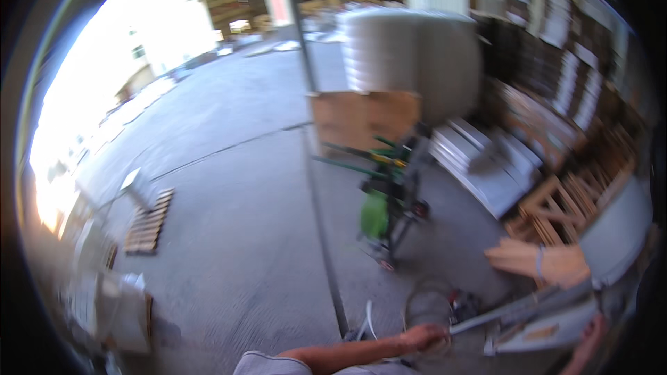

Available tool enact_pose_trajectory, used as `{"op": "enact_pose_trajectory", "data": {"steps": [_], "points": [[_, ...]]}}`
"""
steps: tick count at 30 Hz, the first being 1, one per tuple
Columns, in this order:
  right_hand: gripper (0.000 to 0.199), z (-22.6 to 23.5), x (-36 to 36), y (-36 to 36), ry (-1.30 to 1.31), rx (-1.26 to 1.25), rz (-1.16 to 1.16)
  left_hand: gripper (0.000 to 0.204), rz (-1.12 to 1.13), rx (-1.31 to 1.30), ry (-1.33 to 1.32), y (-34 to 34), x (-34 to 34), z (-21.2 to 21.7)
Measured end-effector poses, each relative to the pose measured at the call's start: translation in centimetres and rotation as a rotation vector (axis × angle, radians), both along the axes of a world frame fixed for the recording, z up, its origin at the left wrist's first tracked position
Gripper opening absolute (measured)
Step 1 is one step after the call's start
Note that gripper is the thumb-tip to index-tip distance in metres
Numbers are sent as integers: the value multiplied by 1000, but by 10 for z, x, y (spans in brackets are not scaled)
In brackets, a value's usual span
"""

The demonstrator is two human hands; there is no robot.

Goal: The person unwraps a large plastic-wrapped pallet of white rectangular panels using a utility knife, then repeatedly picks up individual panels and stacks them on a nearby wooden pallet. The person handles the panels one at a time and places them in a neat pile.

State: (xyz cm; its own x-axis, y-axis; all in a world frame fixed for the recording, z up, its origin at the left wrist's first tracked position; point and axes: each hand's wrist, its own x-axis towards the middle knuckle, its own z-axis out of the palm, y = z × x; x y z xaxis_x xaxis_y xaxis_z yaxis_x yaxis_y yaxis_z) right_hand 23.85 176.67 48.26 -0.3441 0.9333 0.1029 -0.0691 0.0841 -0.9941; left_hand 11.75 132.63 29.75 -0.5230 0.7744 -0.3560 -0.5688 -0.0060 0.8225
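My left hand (425,336) reaches in from the lower edge with its fingers curled closed. Whatever is inside them is too blurred to name. Right beside its fingertips lies the near end of a long grey bar (507,311), which slants up to the right. Just behind the hand is a thin round loop (410,302), like wire or strap, and next to that a small dark red-and-black device (464,304). My right hand (593,332) is at the lower right, close to a pale flat panel (545,333). Motion blur hides how its fingers are set.
A green-and-black wheeled cart (379,212) stands ahead. Behind it are a brown cardboard box (365,119) and large wrapped rolls (445,62). White sheets (483,163) and wooden frames (559,208) are stacked at the right. A wooden pallet (148,223) and wrapped boxes (114,309) lie left.
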Motion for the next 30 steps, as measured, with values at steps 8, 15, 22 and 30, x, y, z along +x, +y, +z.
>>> {"op": "enact_pose_trajectory", "data": {"steps": [8,15,22,30], "points": [[17,-120,-23,-254,-14,-1010,666,22,-18,26,-364,11,-21,40],[19,-122,-29,-289,-27,-1068,810,18,-138,-10,-519,11,-12,52],[19,-160,-17,-292,149,-1167,777,19,-176,70,-667,12,-10,44],[16,-314,93,-214,167,-1239,-123,25,-247,139,-578,-2,-11,35]]}}
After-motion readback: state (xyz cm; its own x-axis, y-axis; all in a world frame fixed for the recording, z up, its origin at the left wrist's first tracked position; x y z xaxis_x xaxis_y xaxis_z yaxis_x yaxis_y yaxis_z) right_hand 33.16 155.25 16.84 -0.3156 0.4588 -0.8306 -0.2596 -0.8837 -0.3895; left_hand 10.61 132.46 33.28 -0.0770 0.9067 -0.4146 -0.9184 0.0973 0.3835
